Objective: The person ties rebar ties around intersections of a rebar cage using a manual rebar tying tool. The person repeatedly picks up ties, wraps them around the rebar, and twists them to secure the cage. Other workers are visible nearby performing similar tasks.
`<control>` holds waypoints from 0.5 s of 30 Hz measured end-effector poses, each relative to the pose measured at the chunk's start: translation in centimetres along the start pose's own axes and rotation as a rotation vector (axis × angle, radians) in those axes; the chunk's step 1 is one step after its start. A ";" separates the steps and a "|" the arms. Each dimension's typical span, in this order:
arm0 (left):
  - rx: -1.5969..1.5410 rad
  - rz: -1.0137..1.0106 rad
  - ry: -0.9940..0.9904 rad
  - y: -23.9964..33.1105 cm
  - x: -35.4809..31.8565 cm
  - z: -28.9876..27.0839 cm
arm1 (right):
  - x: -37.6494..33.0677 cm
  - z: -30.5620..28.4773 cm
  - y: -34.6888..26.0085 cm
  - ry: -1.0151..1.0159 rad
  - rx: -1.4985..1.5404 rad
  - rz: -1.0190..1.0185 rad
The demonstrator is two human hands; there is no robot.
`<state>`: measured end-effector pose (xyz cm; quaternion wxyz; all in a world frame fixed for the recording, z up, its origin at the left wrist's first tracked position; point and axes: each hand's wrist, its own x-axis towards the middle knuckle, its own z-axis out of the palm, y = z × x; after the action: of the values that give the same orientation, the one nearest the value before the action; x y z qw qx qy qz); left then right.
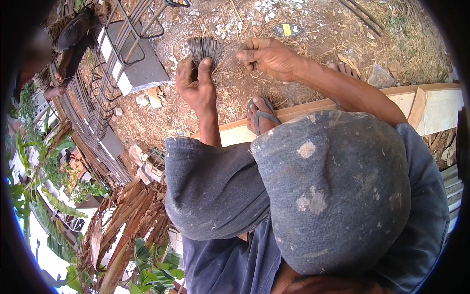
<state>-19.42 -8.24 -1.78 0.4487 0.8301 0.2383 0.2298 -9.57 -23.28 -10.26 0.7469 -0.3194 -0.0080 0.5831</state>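
While the left hand [196, 83] clamps the bundle of thin grey wires [204, 49] in a closed fist, the wire ends fan out above the knuckles, thumb pressed up the front of the bundle. Bundle sits over bare dirt, just right of the concrete block [139, 68]. Right hand [267, 56] is level with the bundle, just beside it to the right, not touching the main bunch. Its fingers are curled with thumb and forefinger pinched together; looks like a single thin strand between them, too fine to confirm. Rebar cage [105, 83] rests across the block, running down-left. Tape measure [287, 30] lies on the ground above the right hand. Foot in a grey sandal [262, 115] rests against the wooden plank [426, 105]. Another person [71, 44] crouches at the far left by the cage.
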 end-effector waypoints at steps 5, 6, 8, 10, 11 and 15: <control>0.073 0.040 0.049 -1.8 -0.1 -0.7 | -0.9 0.0 0.4 0.059 0.084 0.019; 0.105 0.065 0.057 -1.7 -0.2 -0.7 | -1.1 0.2 0.3 0.085 0.135 0.034; 0.180 0.136 0.054 -1.6 -0.2 -0.3 | -1.5 0.8 -0.3 0.172 0.251 0.061; 0.263 0.230 0.032 -1.6 -0.3 0.4 | -1.4 1.0 -0.9 0.249 0.278 0.044; 0.322 0.316 0.035 -1.7 -0.2 1.0 | -1.0 0.7 -1.0 0.273 0.248 0.017; 0.255 0.234 -0.081 -2.1 -1.2 2.3 | -1.9 0.1 -2.5 0.415 -0.114 0.021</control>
<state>-19.33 -9.40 -4.93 0.3193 0.9109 0.1491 0.2145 -8.06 -25.21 -8.31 0.7069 -0.4746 0.1164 0.5113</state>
